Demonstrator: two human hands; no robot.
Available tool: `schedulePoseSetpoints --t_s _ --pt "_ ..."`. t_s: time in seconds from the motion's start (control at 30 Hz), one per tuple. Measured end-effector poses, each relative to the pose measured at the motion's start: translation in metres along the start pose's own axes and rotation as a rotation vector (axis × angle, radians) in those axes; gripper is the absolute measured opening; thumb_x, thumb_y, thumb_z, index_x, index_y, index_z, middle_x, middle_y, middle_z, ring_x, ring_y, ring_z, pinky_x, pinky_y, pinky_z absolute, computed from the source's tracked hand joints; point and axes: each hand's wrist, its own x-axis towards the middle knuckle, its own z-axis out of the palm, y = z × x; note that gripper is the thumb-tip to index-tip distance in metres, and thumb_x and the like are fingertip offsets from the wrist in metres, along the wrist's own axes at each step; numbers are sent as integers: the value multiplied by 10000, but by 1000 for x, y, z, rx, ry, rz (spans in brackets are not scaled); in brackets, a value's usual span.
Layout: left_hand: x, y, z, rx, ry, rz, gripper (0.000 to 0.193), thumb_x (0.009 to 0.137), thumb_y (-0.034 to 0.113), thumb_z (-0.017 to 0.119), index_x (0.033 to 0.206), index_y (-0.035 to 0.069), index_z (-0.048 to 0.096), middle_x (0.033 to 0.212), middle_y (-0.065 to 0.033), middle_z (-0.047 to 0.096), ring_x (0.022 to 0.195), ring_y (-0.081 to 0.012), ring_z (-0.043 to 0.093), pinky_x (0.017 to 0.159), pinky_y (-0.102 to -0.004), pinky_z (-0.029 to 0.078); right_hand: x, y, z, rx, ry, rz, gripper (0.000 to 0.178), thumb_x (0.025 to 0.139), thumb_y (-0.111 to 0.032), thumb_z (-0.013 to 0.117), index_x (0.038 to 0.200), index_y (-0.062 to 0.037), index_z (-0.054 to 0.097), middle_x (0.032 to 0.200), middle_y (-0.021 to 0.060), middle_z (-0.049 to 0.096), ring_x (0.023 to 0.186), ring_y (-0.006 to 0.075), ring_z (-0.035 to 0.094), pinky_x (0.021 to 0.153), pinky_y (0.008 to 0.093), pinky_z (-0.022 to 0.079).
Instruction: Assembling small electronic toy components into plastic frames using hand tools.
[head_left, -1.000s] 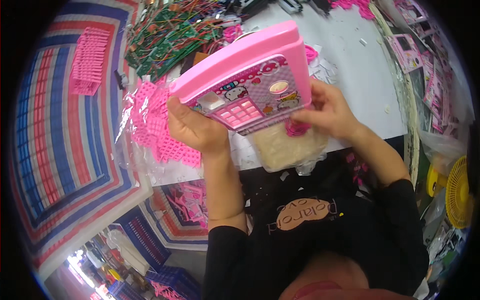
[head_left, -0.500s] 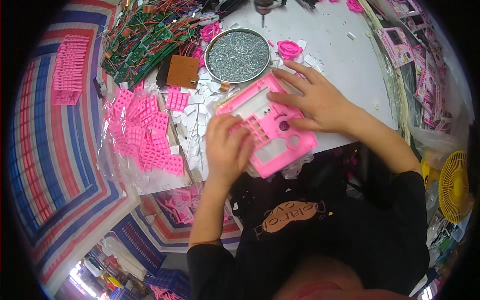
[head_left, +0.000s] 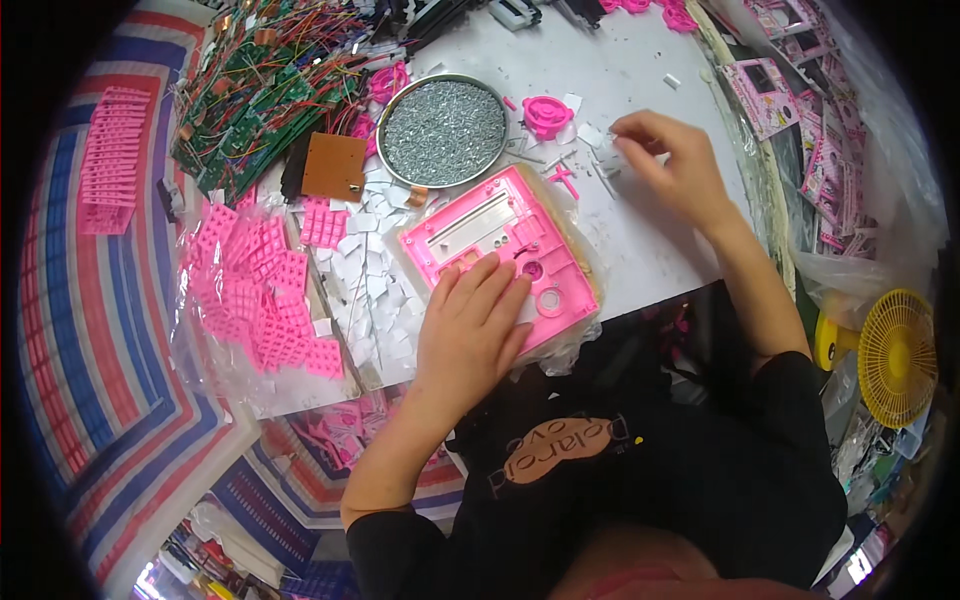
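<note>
A pink plastic casing (head_left: 571,275), with a rectangular window and round holes, lies on a plastic-wrapped pad (head_left: 583,250) at the near edge of the table. My left hand (head_left: 470,325) rests flat across its lower left part, fingers stretched out, covering the keypad openings. Off to the right, above the white tabletop, my right hand (head_left: 675,170) is raised with thumb and index finger bent toward each other. Whatever is between those fingertips is too small to name. Small grey strips (head_left: 605,178) and a pink cross-shaped piece (head_left: 564,180) lie between that hand and the casing.
A round tray of small metal screws (head_left: 443,130) stands beyond the casing. Pink keypads (head_left: 265,290) and white paper squares (head_left: 365,280) are at left, below wired green circuit boards (head_left: 245,125). A pink ring part (head_left: 547,117) sits right of the tray; a yellow fan (head_left: 895,358) is far right.
My right hand has left the casing and moved right over the tabletop. My left hand has flattened onto the casing. The dark tool at the top is out of view.
</note>
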Motion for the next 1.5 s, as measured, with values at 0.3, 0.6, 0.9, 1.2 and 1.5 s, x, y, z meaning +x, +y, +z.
schedulePoseSetpoints --t_s 0.3,0.6,0.9,1.2,1.5 --pt "-8 -2 -12 -217 219 5 422 788 53 738 1207 61 686 1307 -165 620 1272 -380 558 1067 -506 429 1 17 -22 -285 -54 -49 182 861 -123 651 1005 -20 698 891 154 710 777 305 689 718 391 537" --pt "-62 0 -11 -254 403 -241 277 838 -61 644 1111 -22 676 1050 -189 684 967 -341 649 881 -396 499 -79 64 -99 -428 95 365 289 822 -189 707 1055 -18 701 975 153 720 817 294 691 751 382 547" --pt "-39 28 -12 -366 413 -85 241 807 -50 713 1038 16 698 971 -146 703 826 -327 685 708 -377 544 -94 55 -64 -310 16 355 162 827 -78 749 941 0 663 834 72 635 758 150 624 714 303 535" --pt "-23 46 7 -1695 -119 -457 164 1034 138 588 1118 8 642 868 -1 644 704 -31 547 606 -222 437 -67 -90 26 389 -283 -456 292 734 -61 853 942 -47 649 959 108 657 870 267 656 830 449 538" --pt "-58 29 9 -1081 439 -279 97 929 90 702 915 17 639 715 -49 609 602 -153 586 554 -302 460 -72 -136 58 209 -444 -244 244 748 18 811 963 5 697 891 140 712 764 281 695 679 340 542"
